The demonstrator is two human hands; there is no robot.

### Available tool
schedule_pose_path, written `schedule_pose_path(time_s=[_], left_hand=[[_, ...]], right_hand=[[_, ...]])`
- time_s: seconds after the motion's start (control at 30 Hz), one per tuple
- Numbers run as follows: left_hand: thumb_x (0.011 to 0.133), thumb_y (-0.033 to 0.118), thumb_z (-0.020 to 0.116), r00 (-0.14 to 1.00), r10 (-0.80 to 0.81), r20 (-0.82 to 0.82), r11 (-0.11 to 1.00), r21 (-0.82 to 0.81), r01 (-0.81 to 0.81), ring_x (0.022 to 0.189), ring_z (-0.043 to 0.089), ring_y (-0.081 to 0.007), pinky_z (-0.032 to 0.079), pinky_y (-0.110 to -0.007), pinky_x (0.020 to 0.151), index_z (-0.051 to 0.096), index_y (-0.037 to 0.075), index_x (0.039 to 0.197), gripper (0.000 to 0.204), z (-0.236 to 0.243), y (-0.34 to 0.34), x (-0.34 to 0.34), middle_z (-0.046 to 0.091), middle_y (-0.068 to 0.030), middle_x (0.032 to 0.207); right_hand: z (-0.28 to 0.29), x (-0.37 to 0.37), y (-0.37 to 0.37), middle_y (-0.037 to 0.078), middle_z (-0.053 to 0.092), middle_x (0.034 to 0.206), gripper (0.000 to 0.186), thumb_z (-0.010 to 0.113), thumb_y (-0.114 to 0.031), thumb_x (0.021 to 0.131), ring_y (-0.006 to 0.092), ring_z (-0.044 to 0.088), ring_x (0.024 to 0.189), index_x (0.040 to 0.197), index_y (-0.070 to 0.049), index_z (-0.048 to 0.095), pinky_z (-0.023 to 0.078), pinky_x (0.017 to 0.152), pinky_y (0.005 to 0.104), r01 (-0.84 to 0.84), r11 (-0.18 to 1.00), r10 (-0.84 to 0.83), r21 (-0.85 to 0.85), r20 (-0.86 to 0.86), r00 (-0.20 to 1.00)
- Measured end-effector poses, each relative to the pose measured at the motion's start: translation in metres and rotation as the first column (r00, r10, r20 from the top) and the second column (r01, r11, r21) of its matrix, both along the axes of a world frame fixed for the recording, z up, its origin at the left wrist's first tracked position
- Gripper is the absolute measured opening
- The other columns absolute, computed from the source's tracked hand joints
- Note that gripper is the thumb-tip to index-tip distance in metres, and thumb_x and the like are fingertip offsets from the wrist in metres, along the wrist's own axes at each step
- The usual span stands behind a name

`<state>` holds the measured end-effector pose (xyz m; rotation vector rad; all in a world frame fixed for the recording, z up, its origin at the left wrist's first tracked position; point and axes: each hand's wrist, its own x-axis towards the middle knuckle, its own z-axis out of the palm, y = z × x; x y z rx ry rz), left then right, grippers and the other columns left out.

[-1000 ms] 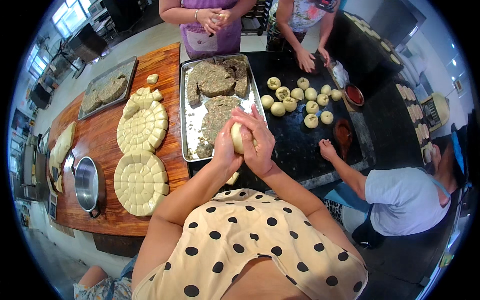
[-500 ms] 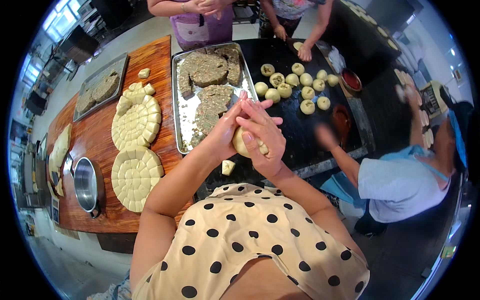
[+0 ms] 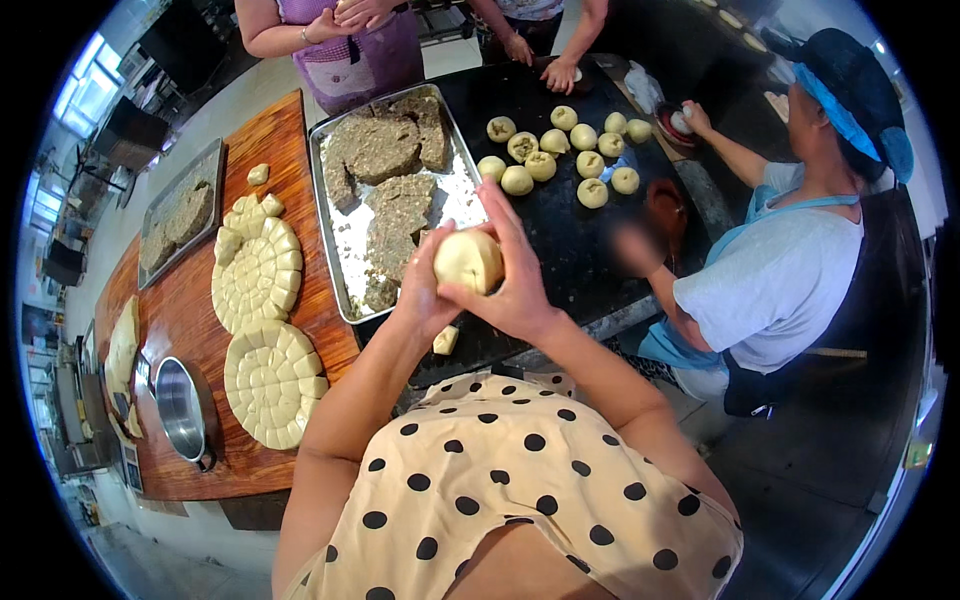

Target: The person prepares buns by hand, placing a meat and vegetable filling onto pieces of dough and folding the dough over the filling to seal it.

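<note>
Where overlapping palms half hid it a moment ago, the dough ball (image 3: 468,262) now shows its smooth pale top, cupped between the left hand (image 3: 424,288) and the right hand (image 3: 516,288). Left fingers curl round its left side; the right ones stretch long and straight past its right side, the thumb across its near side. Both hands hold it above the black desk (image 3: 555,240), just beside the metal tray (image 3: 346,232) of filling. With more of its surface exposed, the rounding looks well along. A small dough piece (image 3: 446,340) lies below; finished-looking balls (image 3: 594,192) sit beyond, well apart.
</note>
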<state>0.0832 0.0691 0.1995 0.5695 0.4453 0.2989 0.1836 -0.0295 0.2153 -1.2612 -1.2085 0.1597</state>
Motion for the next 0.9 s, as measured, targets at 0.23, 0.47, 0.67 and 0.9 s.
schedule_pose_path(time_s=[0.23, 0.47, 0.67, 0.9], left_hand=[[0.103, 0.039, 0.037, 0.943, -0.249, 0.223, 0.961, -0.061, 0.268, 0.128, 0.052, -0.0288, 0.043, -0.040, 0.109, 0.044, 0.000, 0.139, 0.053, -0.008, -0.016, 0.020, 0.050, -0.0184, 0.140], [0.085, 0.003, 0.055, 0.889, -0.330, 0.318, 0.918, -0.113, 0.381, 0.082, 0.064, -0.0160, 0.048, -0.023, 0.053, 0.054, 0.002, 0.127, 0.042, -0.030, 0.009, 0.024, 0.064, -0.0050, 0.094], [0.103, 0.038, 0.040, 0.992, 0.081, 0.101, 0.984, -0.163, -0.064, 0.114, 0.060, -0.0267, 0.048, -0.041, 0.099, 0.049, 0.003, 0.133, 0.047, -0.012, -0.024, 0.062, 0.059, -0.0141, 0.127], [0.101, 0.033, 0.048, 0.988, 0.034, -0.154, 0.983, -0.173, -0.061, 0.104, 0.066, -0.0235, 0.056, -0.039, 0.088, 0.053, 0.004, 0.131, 0.042, -0.047, -0.020, 0.073, 0.063, -0.0112, 0.123]], right_hand=[[-0.005, 0.014, -0.015, 0.019, 0.056, 0.136, 0.049, 0.078, -0.026, 0.078, 0.0354, 0.053, 0.127, 0.120, -0.003, 0.066, 0.035, 0.113, 0.0484, -0.003, 0.999, 0.014, -0.032, 0.347, 0.938], [-0.017, 0.021, -0.027, 0.022, 0.054, 0.138, 0.029, 0.070, -0.014, 0.085, 0.0383, 0.051, 0.129, 0.112, -0.005, 0.073, 0.031, 0.114, 0.0500, 0.014, 0.994, -0.052, 0.107, 0.364, 0.930], [-0.038, 0.039, -0.010, 0.026, 0.040, 0.148, 0.051, 0.072, -0.022, 0.087, 0.0389, 0.042, 0.136, 0.132, -0.002, 0.058, 0.033, 0.112, 0.0456, 0.220, 0.975, -0.222, 0.033, 0.197, 0.955], [-0.027, 0.077, -0.015, 0.022, 0.033, 0.153, 0.076, 0.078, -0.039, 0.077, 0.0365, 0.038, 0.140, 0.141, -0.011, 0.048, 0.024, 0.115, 0.0537, 0.096, 0.970, 0.000, -0.223, 0.394, 0.919]])
